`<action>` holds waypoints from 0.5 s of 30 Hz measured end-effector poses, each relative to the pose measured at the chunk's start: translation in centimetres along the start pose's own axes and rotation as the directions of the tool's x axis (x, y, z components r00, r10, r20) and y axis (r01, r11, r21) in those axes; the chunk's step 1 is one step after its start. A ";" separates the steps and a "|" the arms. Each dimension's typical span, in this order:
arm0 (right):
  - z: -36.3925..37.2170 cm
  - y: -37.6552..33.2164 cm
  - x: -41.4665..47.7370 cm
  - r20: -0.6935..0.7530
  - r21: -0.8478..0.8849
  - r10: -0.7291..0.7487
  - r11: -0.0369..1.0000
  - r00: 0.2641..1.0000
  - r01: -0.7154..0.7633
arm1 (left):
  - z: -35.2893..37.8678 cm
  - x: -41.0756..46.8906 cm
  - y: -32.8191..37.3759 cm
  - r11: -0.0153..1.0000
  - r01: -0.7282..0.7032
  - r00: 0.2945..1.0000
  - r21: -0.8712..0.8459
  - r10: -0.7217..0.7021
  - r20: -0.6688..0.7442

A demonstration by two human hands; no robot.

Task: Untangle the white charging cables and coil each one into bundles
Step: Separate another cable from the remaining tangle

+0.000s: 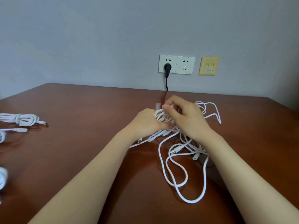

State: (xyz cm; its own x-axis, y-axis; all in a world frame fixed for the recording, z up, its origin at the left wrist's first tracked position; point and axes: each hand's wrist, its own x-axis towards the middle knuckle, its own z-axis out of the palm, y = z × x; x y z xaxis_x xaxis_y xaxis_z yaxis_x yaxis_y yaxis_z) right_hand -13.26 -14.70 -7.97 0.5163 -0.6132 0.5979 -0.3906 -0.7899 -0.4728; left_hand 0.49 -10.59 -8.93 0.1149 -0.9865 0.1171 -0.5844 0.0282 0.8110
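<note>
A tangle of white charging cables [182, 160] lies on the brown table [80, 151], right of centre, with loops trailing toward me and to the right. My left hand [146, 121] grips a small coil of white cable [160, 116] above the tangle. My right hand [184, 115] pinches a strand at the same coil, thumb on top. A USB plug [175, 150] and another connector [197, 156] lie among the loose strands. Part of the coil is hidden by my fingers.
A coiled white bundle [22, 119] lies at the far left, with more white cable pieces [3, 177] at the left edge. On the wall behind are two sockets, one with a black plug [167, 67] and cord, and a yellow data outlet [209, 65].
</note>
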 end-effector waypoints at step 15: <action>-0.6 -0.1 0.1 0.139 -0.018 0.110 0.994 0.984 -0.109 | -0.4 -0.4 0.3 0.995 -0.045 0.998 -0.088 0.042 -0.041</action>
State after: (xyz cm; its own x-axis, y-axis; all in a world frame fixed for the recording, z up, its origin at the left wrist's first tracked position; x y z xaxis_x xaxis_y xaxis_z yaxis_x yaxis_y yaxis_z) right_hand -13.60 -14.70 -7.49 0.5712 -0.6888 0.4464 -0.4576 -0.7187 -0.5235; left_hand 0.58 -10.09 -8.46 0.1234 -0.9769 0.1746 -0.5158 0.0871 0.8522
